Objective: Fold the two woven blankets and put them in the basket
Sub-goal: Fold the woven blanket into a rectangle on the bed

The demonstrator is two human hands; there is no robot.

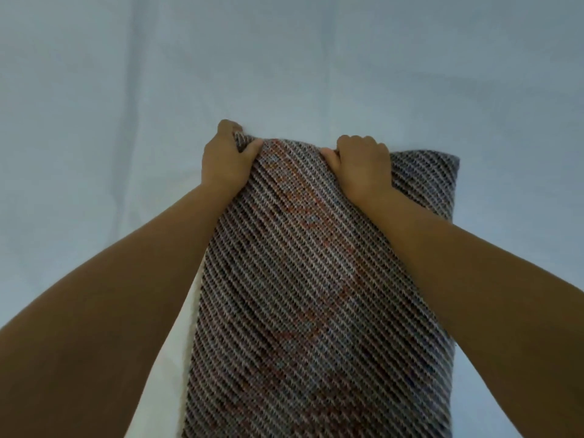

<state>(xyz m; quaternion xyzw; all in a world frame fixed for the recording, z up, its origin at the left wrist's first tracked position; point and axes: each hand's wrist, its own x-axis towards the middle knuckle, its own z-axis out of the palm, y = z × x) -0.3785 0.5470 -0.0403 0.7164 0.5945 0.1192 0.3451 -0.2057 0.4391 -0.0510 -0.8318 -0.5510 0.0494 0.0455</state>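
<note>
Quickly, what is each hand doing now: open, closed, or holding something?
Left hand: closed, gripping the far edge of the woven blanket.
Right hand: closed, gripping the same edge.

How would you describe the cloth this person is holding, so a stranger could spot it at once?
Start from the wide pale blue sheet that fills the view. Two bare arms reach forward over it, and the left hand and right hand pinch the far edge of the woven blanket. It is the only patterned cloth here: fine grey diagonal ribs with a faint orange streak down its middle.
</note>
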